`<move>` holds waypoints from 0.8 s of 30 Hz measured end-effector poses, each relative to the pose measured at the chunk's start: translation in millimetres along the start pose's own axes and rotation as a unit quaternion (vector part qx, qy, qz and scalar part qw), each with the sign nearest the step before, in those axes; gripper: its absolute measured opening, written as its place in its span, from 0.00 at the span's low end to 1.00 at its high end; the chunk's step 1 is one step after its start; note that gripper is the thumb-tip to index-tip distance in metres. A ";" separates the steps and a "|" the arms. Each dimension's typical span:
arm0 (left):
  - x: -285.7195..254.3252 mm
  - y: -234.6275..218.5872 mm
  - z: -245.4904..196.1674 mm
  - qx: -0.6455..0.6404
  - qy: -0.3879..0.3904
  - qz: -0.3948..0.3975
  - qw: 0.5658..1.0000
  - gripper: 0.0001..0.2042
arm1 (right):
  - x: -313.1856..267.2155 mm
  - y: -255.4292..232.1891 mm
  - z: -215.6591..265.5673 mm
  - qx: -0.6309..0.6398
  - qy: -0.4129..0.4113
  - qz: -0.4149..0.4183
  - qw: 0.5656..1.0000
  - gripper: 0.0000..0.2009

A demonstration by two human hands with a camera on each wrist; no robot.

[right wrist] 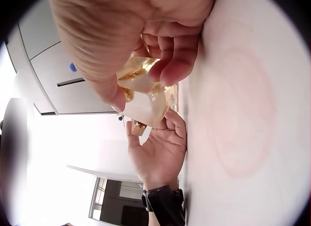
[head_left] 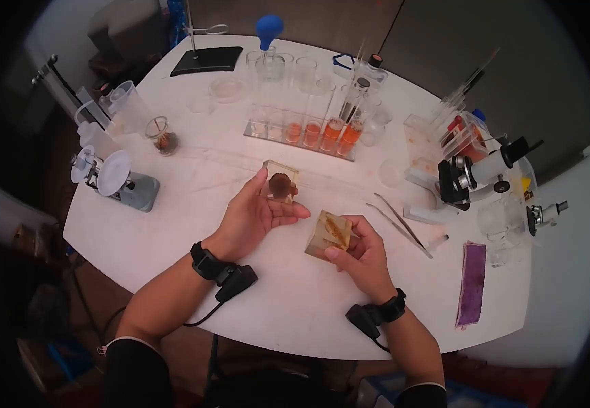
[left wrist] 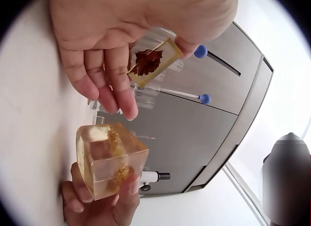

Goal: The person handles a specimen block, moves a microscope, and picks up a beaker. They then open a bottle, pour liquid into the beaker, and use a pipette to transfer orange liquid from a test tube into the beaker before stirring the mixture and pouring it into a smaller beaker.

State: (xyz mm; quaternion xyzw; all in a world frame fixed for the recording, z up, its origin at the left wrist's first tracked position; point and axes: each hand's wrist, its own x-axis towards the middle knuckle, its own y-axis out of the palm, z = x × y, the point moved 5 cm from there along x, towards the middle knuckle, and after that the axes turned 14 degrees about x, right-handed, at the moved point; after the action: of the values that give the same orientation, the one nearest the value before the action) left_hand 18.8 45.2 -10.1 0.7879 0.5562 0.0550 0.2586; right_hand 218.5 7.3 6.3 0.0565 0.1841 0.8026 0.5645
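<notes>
Left hand (head_left: 249,216) pinches a clear block with a dark brown inclusion (head_left: 281,185) between thumb and fingers, its other fingers extended. Right hand (head_left: 363,257) grips a clear block with a yellow-brown inclusion (head_left: 328,236), just right of and nearer than the first (the two blocks are apart). Outward on the white surface (head_left: 274,299): tweezers (head_left: 402,229) to the right, balance (head_left: 138,192) to the left, microscope (head_left: 480,170) far right, orange-filled tubes (head_left: 331,134) on the far side.
</notes>
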 end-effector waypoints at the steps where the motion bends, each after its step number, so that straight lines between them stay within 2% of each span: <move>1: -1.4 2.4 -1.2 0.000 0.005 0.002 1.000 0.29 | 0.5 -1.2 0.9 0.001 -0.012 -0.005 1.000 0.21; 6: -2.0 5.8 2.0 0.073 0.030 0.034 0.996 0.25 | 2.6 -5.6 0.8 -0.022 -0.056 -0.043 0.997 0.24; 9: -2.7 8.9 -1.4 0.107 0.043 0.039 0.993 0.24 | 1.7 -9.9 -0.8 -0.024 -0.042 -0.052 0.997 0.25; 13: -3.7 14.3 -2.7 0.182 0.076 0.037 0.980 0.24 | 1.2 -12.7 -4.8 -0.076 -0.043 0.005 0.996 0.27; 17: -7.5 18.9 -4.8 0.335 0.138 0.032 0.931 0.23 | -0.7 -9.8 -4.0 -0.098 -0.031 0.044 0.994 0.28; 20: -15.2 28.6 -11.5 0.410 0.147 0.025 0.900 0.25 | 0.1 -6.5 -3.7 -0.103 -0.037 0.066 0.992 0.29; 24: -18.7 37.6 -10.5 0.453 0.169 0.032 0.875 0.27 | 0.4 -5.8 -5.7 -0.113 -0.050 0.081 0.989 0.29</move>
State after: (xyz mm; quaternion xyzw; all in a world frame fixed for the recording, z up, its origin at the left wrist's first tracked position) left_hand 39.7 22.6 20.4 0.8151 0.5298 -0.0623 -0.2260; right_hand 221.8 8.1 -1.2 0.0475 0.0587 0.8575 0.5089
